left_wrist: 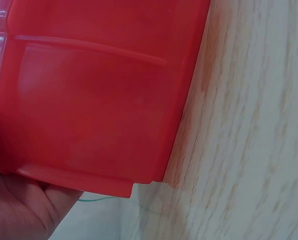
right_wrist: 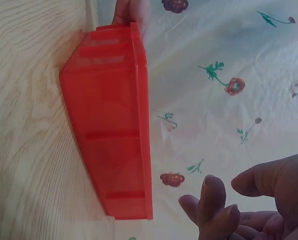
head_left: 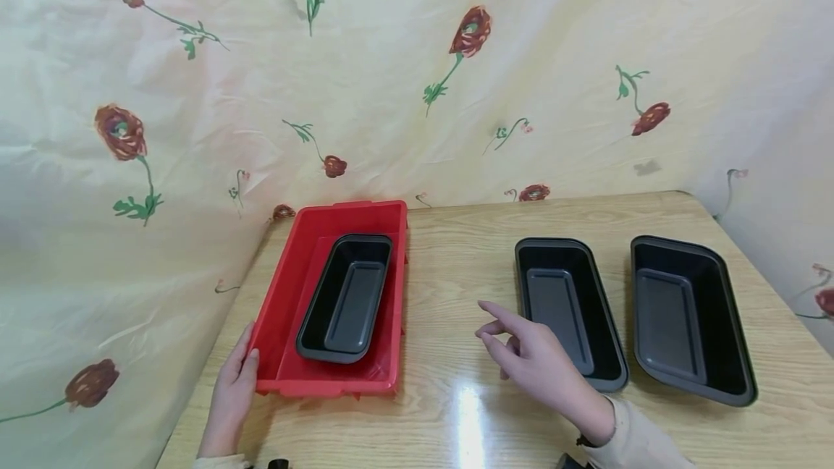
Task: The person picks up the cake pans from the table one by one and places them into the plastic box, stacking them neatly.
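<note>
My left hand (head_left: 233, 389) grips the left side of a red plastic tray (head_left: 339, 388) near its front corner, the thumb by the rim. Inside the tray lies a dark loaf pan (head_left: 355, 306). In the left wrist view the tray's red wall (left_wrist: 88, 115) fills much of the picture, and part of the hand (left_wrist: 23, 205) shows at its lower corner. My right hand (head_left: 531, 357) is held over the table with fingers loosely bent and nothing in them. Just beside it stands a second dark loaf pan (head_left: 557, 302).
A third dark loaf pan (head_left: 667, 324) stands at the right of the wooden table (head_left: 449, 273). Behind and along the left side hangs a flowered cloth (head_left: 391, 93). Bare wood separates the tray from the two pans on the right.
</note>
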Demonstrator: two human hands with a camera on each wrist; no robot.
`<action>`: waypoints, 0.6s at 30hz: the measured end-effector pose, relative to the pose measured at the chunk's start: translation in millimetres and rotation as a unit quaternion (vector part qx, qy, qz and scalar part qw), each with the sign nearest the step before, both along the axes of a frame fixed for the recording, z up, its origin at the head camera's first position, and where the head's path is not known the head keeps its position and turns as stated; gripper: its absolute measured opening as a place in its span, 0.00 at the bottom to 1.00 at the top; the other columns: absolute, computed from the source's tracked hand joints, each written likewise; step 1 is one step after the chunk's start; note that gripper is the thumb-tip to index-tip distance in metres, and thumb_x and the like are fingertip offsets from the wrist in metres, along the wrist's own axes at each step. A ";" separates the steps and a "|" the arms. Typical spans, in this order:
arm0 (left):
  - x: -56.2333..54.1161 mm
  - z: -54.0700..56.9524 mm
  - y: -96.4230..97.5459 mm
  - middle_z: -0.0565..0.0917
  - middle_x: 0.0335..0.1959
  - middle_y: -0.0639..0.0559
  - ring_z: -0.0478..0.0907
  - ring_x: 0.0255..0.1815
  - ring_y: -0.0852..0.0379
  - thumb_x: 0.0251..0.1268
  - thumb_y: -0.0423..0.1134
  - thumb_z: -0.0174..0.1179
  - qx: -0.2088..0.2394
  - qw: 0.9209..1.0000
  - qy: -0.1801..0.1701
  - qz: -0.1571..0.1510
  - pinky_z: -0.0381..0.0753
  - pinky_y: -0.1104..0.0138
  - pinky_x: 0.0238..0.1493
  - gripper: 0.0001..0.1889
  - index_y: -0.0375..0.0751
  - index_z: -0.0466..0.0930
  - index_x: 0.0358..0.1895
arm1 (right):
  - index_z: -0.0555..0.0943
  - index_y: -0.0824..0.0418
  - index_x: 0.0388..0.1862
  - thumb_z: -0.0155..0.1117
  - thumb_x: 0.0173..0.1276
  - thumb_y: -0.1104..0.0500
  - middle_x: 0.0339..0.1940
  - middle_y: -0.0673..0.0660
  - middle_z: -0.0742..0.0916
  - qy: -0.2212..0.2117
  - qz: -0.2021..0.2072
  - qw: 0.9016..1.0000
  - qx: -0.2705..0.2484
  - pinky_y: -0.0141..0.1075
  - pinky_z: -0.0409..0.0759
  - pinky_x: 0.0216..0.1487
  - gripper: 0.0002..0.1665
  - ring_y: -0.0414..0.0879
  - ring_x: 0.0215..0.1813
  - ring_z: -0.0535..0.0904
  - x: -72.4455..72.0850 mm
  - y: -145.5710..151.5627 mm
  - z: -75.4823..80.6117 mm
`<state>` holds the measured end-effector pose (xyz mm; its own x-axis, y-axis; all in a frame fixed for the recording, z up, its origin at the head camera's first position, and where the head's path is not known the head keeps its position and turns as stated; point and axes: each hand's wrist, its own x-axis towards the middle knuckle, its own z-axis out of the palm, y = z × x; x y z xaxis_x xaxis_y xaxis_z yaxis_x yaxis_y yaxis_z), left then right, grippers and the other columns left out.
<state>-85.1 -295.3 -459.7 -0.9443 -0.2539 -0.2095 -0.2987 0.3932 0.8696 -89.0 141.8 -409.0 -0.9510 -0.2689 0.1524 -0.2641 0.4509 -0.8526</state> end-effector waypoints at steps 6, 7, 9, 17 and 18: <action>1.3 1.5 0.0 0.44 0.80 0.47 0.47 0.77 0.39 0.81 0.43 0.34 0.003 1.000 -0.009 0.007 0.59 0.44 0.69 0.29 0.63 0.38 0.79 | 0.73 0.59 0.67 0.60 0.72 0.60 0.41 0.48 0.87 0.011 -0.024 1.000 0.002 0.32 0.72 0.16 0.25 0.39 0.18 0.76 4.9 16.8 -3.3; 1.4 1.6 0.2 0.44 0.80 0.47 0.47 0.76 0.39 0.81 0.43 0.34 0.002 1.000 -0.012 0.008 0.61 0.45 0.68 0.29 0.64 0.38 0.78 | 0.72 0.60 0.67 0.60 0.73 0.60 0.41 0.48 0.88 0.015 -0.027 1.000 0.004 0.32 0.72 0.16 0.25 0.38 0.18 0.76 5.7 19.7 -3.9; 1.6 2.0 0.4 0.43 0.80 0.47 0.47 0.76 0.37 0.81 0.45 0.34 0.000 1.000 -0.015 0.006 0.62 0.45 0.67 0.29 0.63 0.37 0.78 | 0.72 0.60 0.68 0.60 0.73 0.60 0.41 0.49 0.88 0.022 -0.033 0.999 0.004 0.32 0.72 0.16 0.25 0.37 0.18 0.76 7.7 25.4 -5.1; 2.0 1.6 1.5 0.44 0.80 0.46 0.49 0.76 0.38 0.81 0.43 0.34 -0.002 1.000 -0.011 0.001 0.65 0.47 0.65 0.29 0.61 0.36 0.79 | 0.71 0.59 0.68 0.60 0.73 0.60 0.42 0.54 0.88 0.019 -0.076 0.997 0.021 0.33 0.73 0.16 0.26 0.38 0.18 0.77 16.1 46.9 -8.6; 2.0 1.5 1.7 0.44 0.80 0.45 0.49 0.75 0.38 0.81 0.43 0.34 -0.002 1.000 -0.011 0.001 0.65 0.47 0.65 0.29 0.61 0.36 0.79 | 0.71 0.59 0.69 0.60 0.73 0.59 0.42 0.54 0.88 0.018 -0.080 0.996 0.024 0.33 0.73 0.16 0.26 0.39 0.18 0.77 17.4 49.7 -8.7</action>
<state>-83.2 -293.6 -458.2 -0.9389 -0.2570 -0.2290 -0.3185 0.3965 0.8610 -71.6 191.4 -417.7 -0.9765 -0.1214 0.1784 -0.2157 0.5299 -0.8202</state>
